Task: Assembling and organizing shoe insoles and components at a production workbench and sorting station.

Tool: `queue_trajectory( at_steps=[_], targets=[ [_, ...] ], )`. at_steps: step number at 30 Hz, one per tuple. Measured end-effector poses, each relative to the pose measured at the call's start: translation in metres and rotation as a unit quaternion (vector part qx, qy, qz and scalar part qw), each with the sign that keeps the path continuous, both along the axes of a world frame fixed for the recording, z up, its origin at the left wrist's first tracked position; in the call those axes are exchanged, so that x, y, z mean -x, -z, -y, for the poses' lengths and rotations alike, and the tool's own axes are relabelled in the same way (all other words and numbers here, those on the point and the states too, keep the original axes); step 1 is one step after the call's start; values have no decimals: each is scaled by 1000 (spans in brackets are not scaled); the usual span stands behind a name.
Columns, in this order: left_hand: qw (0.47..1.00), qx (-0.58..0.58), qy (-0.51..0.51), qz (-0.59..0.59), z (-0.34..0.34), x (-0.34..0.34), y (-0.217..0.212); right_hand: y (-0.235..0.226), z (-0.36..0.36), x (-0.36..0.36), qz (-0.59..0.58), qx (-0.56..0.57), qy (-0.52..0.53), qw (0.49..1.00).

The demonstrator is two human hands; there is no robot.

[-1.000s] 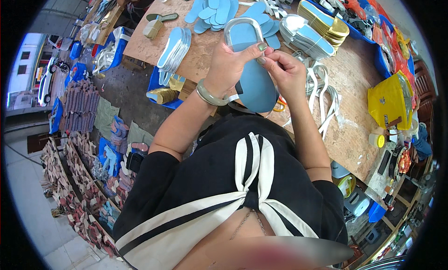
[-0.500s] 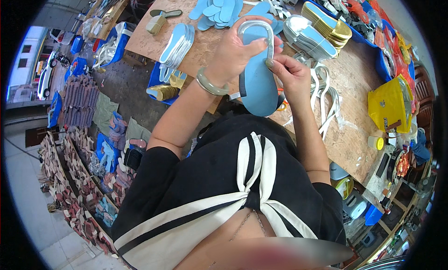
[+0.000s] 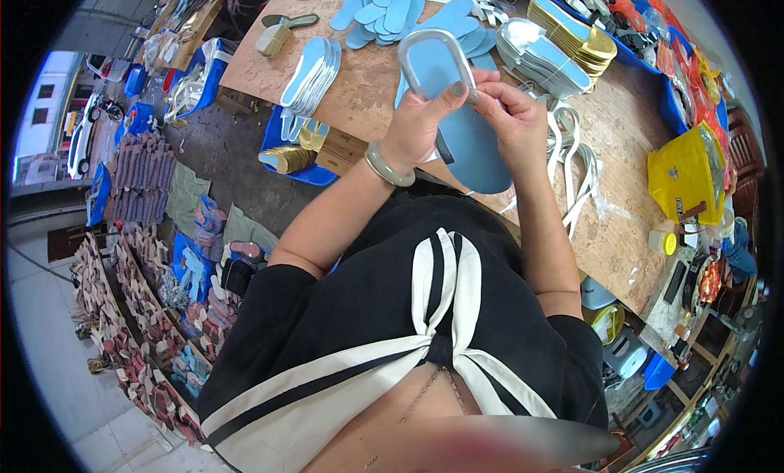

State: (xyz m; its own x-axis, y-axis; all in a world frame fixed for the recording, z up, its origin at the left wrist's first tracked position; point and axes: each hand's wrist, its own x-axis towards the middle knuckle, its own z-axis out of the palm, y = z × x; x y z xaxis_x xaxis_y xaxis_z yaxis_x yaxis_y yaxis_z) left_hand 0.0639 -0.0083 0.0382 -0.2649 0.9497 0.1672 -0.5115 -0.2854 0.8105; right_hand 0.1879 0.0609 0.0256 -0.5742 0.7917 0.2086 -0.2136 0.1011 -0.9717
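Both my hands hold a light blue insole (image 3: 478, 161) over the near edge of the table. A silver strip (image 3: 466, 63) curves around its far end, and a dark patch shows on its left side. My left hand (image 3: 418, 128) is closed around the left edge, thumb on top by the strip; its other fingers are mostly hidden underneath. At the right edge, the thumb and fingers of my right hand (image 3: 516, 123) pinch the strip where it meets the insole. Loose white strips (image 3: 569, 167) lie on the table just right of that hand.
The wooden table (image 3: 621, 138) carries a heap of blue insoles (image 3: 384, 14), a silver-edged stack (image 3: 312, 74), a tied silver bundle (image 3: 545, 58) and a gold-edged bundle (image 3: 576, 36). A yellow bag (image 3: 684, 175) stands at right. Left of the table sits a blue crate (image 3: 314, 175).
The insole has tilted, its far end swinging left and its near end right. My left hand has moved lower, and my right hand's fingers have come closer to the left thumb.
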Motion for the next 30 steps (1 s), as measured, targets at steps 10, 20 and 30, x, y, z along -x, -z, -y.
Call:
queue_trajectory(
  at_steps=[10, 20, 30],
  targets=[
    [1000, 1, -7, 26, 15, 8, -22, -6, 1, -20, 46, 31, -14, 998],
    [996, 40, -29, -78, 22, 6, -32, -9, 8, -17, 102, -143, -18, 984],
    [993, 61, -99, 21, 25, 1, 1, 1, -2, -14, 28, 68, -64, 995]
  ],
)
